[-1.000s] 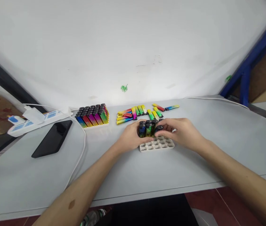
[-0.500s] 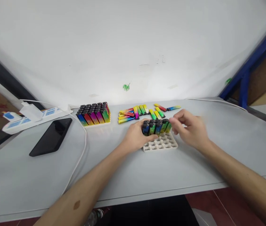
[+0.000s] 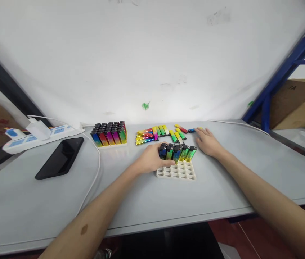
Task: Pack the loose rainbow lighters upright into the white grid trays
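A smooth grey tabletop [image 3: 141,201] spans the frame, meeting a white wall [image 3: 114,54] that bears a green mark [image 3: 145,106] near the centre. A power strip [image 3: 55,133] and a black smartphone [image 3: 59,158] lie at the left, with a white cable [image 3: 97,171] running down toward the left forearm. Blue metal framing [image 3: 282,77] and a cardboard box [image 3: 284,99] fill the right edge.

At the centre, the left hand [image 3: 152,158] curves around the left end of some standing lighters [image 3: 176,154], clasping them with its thumb extended across the front; its other fingers are mostly hidden. The right hand [image 3: 208,141], right of centre, is palm down with fingers outstretched over a blue lighter [image 3: 191,131]; whether they touch it cannot be told.

The standing lighters, blue or green shading to yellow, have black tops and occupy the back of a cream tray [image 3: 176,177], whose front cells show bare. Loose multicoloured lighters [image 3: 155,133] lie behind. Left of centre, a second tray [image 3: 113,145] holds close-packed rainbow lighters [image 3: 109,137].
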Tool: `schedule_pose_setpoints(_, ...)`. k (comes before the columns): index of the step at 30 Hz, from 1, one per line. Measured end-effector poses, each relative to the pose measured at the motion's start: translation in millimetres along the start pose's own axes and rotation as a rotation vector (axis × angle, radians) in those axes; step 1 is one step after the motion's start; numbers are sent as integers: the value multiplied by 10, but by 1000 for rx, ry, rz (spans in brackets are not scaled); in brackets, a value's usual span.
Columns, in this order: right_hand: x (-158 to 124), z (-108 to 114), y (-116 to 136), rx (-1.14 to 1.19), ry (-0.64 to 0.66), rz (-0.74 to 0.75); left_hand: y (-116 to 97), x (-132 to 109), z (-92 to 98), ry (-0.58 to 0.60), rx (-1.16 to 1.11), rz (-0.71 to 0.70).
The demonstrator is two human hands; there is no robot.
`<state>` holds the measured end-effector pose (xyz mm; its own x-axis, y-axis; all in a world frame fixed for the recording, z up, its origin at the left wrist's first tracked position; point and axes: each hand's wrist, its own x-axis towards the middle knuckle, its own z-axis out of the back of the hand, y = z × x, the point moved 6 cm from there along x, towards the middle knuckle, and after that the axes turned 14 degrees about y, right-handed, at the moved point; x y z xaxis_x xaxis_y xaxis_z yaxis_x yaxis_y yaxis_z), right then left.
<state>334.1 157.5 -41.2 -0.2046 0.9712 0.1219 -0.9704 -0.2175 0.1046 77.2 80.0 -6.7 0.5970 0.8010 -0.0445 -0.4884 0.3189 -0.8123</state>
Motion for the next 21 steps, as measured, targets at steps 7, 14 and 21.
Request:
schedule_pose_setpoints(7, -41, 47, 26, -8, 4, -84, 24, 7, -7, 13, 21, 23)
schedule_pose_setpoints(14, -91, 100, -27, 102, 50, -177, 68, 19, -11, 41, -29, 31)
schedule_pose_setpoints(21, -113, 156, 18, 116, 120, -97, 85, 31, -5, 52, -89, -19)
